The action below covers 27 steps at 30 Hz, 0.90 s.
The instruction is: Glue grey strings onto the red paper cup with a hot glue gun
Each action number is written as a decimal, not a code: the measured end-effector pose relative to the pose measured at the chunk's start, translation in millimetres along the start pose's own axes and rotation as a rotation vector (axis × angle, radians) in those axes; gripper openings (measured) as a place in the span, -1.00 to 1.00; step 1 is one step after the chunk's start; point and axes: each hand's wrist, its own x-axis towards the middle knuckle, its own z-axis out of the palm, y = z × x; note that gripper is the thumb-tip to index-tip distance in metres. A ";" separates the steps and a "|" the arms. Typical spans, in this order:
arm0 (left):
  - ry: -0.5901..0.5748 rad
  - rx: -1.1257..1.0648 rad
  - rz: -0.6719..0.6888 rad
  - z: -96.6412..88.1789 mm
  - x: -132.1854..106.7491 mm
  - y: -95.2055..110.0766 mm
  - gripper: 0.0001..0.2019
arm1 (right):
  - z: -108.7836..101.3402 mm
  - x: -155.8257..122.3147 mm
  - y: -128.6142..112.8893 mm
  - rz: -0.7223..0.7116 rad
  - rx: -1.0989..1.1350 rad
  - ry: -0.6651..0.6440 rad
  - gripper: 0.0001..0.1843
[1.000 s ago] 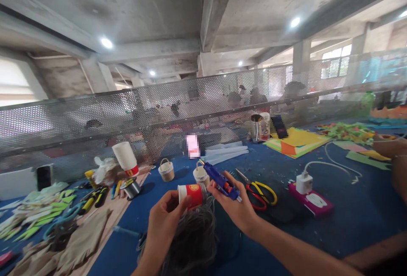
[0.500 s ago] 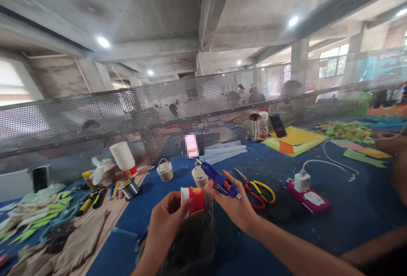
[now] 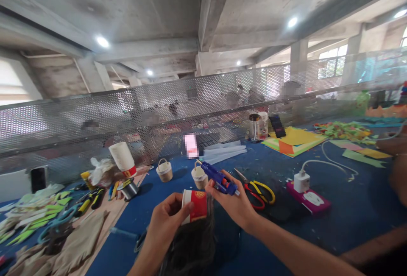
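A red and white paper cup (image 3: 199, 204) lies tilted in the grip of my left hand (image 3: 171, 214), thumb on its side. My right hand (image 3: 233, 197) is wrapped round a blue glue gun (image 3: 218, 178), whose nozzle points up and to the left. Just past the nozzle stands a small covered cup with a handle (image 3: 199, 177). A similar small cup (image 3: 164, 171) is to its left. Dark stringy material (image 3: 190, 246) sits below the paper cup, blurred. Scissors with red and yellow handles (image 3: 260, 193) rest right of my right hand.
A purple box (image 3: 308, 197) bears a white charger (image 3: 301, 181) with its cable. A stack of paper cups (image 3: 122, 159), a wire spool (image 3: 128, 189) and gloves (image 3: 81, 242) lie left. Coloured paper (image 3: 299, 140) is at back right, before a mesh screen (image 3: 216, 98).
The paper cup has turned slightly in my left hand and shifted a little to the right. My right hand keeps the glue gun in nearly the same place.
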 end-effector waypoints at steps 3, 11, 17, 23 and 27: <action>-0.022 -0.045 -0.024 -0.8 0.6 -1.6 -0.72 | 1.9 0.9 -3.4 0.050 0.006 0.019 -0.69; -0.047 -0.089 -0.029 -1.8 -4.0 -0.3 -0.72 | 7.3 5.5 -15.0 0.112 -0.011 0.070 -0.66; -0.064 -0.085 -0.007 -1.0 -4.8 3.8 -0.71 | 3.7 8.4 -19.8 0.152 -0.071 -0.001 -0.75; -0.066 -0.046 0.004 -2.9 -5.0 3.8 -0.68 | 0.2 11.0 -18.1 0.150 -0.141 -0.017 -0.78; -0.070 -0.040 0.006 -4.4 -5.4 3.6 -0.67 | 0.8 10.7 -22.9 0.164 -0.196 -0.010 -0.79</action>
